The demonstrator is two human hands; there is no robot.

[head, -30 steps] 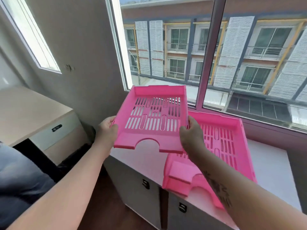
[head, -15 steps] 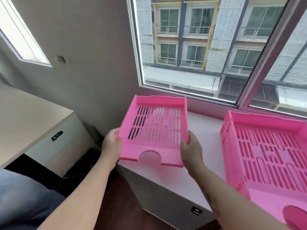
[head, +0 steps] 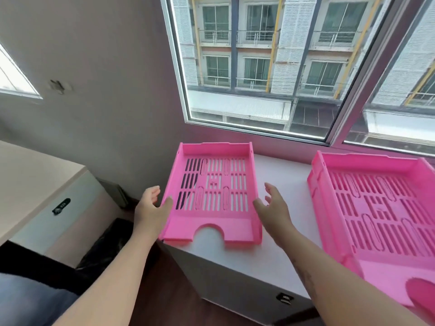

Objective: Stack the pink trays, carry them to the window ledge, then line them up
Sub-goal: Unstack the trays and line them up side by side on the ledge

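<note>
Resting flat at the left end of the window ledge (head: 277, 175), one pink tray (head: 213, 196) sits between the left hand (head: 151, 209) and right hand (head: 274, 208), both open-fingered. Well right lies the other pink tray (head: 381, 212).

2 pink trays (head: 213, 221) (head: 386, 260) w/ slotted bases; white ledge (head: 277, 184); grey wall (head: 106, 90).

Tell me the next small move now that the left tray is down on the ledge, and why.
Probably nudge the left tray rightward: its left edge overhangs the ledge, and a gap separates it from the right tray stack. Both the left hand and the right hand are open beside it.
</note>
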